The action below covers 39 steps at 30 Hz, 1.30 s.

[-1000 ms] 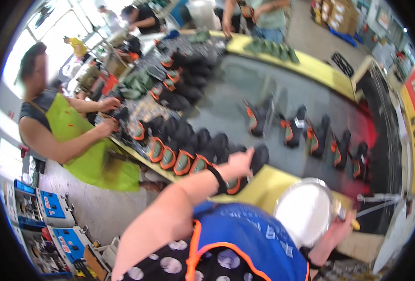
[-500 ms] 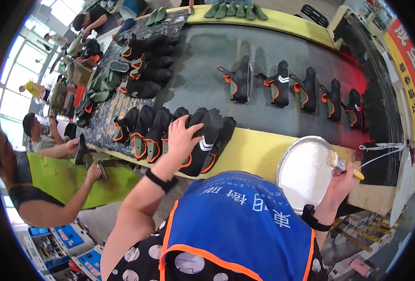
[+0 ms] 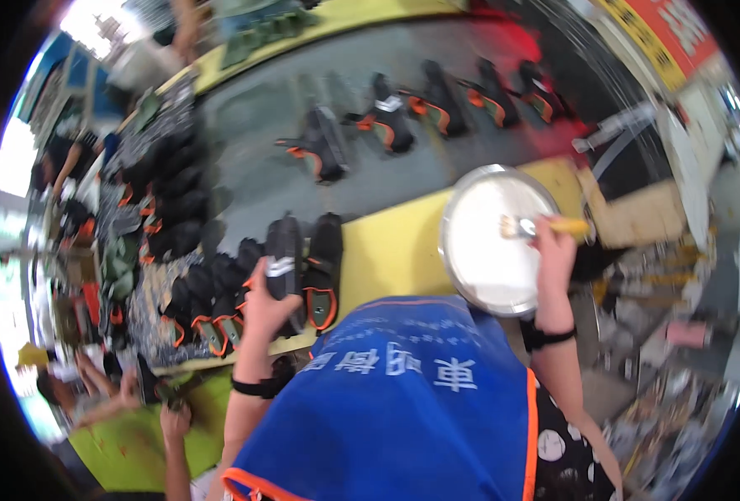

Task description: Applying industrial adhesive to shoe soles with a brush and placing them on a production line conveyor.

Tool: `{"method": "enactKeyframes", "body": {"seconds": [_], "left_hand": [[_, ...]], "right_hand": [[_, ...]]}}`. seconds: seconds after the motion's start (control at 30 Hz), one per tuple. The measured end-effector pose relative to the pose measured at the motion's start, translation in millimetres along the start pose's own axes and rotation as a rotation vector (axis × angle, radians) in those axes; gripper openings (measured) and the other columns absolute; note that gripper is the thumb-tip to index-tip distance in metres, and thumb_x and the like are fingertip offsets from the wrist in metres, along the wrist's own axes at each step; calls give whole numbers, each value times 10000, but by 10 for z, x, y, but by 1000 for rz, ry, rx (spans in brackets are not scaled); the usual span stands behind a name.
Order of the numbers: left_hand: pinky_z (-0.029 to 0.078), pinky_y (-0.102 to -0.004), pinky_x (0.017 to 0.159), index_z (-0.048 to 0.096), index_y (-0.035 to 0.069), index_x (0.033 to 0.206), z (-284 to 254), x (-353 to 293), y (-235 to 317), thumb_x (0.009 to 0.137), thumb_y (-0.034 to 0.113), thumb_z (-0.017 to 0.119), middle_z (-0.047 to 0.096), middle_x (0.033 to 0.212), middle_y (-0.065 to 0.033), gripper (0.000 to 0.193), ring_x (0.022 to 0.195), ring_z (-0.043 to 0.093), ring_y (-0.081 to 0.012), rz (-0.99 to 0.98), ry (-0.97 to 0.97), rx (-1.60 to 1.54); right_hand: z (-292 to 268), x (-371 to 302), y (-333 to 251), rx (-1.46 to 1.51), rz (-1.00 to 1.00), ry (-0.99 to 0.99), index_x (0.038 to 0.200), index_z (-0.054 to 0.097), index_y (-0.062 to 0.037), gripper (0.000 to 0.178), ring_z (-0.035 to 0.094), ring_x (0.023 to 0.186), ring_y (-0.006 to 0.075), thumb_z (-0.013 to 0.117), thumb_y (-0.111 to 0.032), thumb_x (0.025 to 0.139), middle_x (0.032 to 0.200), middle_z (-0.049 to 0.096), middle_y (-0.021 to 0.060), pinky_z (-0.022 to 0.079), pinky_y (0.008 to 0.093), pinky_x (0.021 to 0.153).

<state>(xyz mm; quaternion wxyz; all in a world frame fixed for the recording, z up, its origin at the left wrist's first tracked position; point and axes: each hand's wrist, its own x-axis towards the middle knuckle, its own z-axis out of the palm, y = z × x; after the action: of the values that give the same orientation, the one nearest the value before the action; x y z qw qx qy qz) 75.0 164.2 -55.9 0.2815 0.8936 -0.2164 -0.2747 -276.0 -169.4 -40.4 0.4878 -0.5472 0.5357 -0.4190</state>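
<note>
My left hand [image 3: 266, 307] grips a black shoe upper [image 3: 284, 244] with white stripe marks, fingers on one side and thumb on the other. Just right of it stands another black shoe upper [image 3: 324, 259] with orange edging and a green patch. Several similar black uppers [image 3: 211, 292] are bunched on its left. My right hand [image 3: 552, 246] is closed round the yellow handle of a paintbrush [image 3: 568, 226]. The brush's pale bristles are over the white liquid in a round metal bowl [image 3: 447, 265]; whether they touch it I cannot tell.
A row of black shoe uppers [image 3: 389, 125] lies across the dark belt [image 3: 378, 188]. More uppers [image 3: 174, 188] sit at the left, beside green shoe lasts [image 3: 119, 265]. A yellow ledge [image 3: 391, 250] runs along the near edge. Other people's hands [image 3: 174, 417] work at the lower left.
The view has turned. My right hand has brought the brush from the bowl's right rim in over the white liquid. My left hand has closed on the striped upper, which now stands more upright.
</note>
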Motion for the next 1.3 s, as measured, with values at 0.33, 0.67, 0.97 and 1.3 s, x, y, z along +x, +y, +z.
{"method": "enactKeyframes", "body": {"seconds": [0.33,0.67,0.97,1.3], "left_hand": [[491,-384,1042,293,-3,1546,48,-185,756,705,143,657,518,1419,-201,929,1233,589,-306,25,-724,-1087],[419,-333,1102,262,10,1565,411,-58,1750,690,131,629,508,1446,-158,957,1289,551,-243,22,-1050,-625],[409,-339,1090,253,27,1575,598,-71,2174,730,129,672,522,1416,-181,949,1275,545,-242,16,-1269,-493],[401,-327,1101,237,8,1575,554,-37,1992,710,120,659,503,1442,-172,969,1299,532,-242,-6,-1280,-588]], "right_hand": [[-122,55,920,-738,-206,-26,913,670,-12,295,681,716,316,808,-251,810,770,679,164,531,407,664],[-478,68,442,-321,0,136,928,717,28,193,695,712,167,784,-134,847,806,732,114,536,296,655],[-487,-275,-648,-173,-709,-320,935,736,-108,136,666,875,201,793,-126,813,902,697,31,465,327,834],[-402,-123,-656,-336,-397,-347,877,709,-51,95,670,840,255,770,-99,822,892,680,81,512,362,753]]}}
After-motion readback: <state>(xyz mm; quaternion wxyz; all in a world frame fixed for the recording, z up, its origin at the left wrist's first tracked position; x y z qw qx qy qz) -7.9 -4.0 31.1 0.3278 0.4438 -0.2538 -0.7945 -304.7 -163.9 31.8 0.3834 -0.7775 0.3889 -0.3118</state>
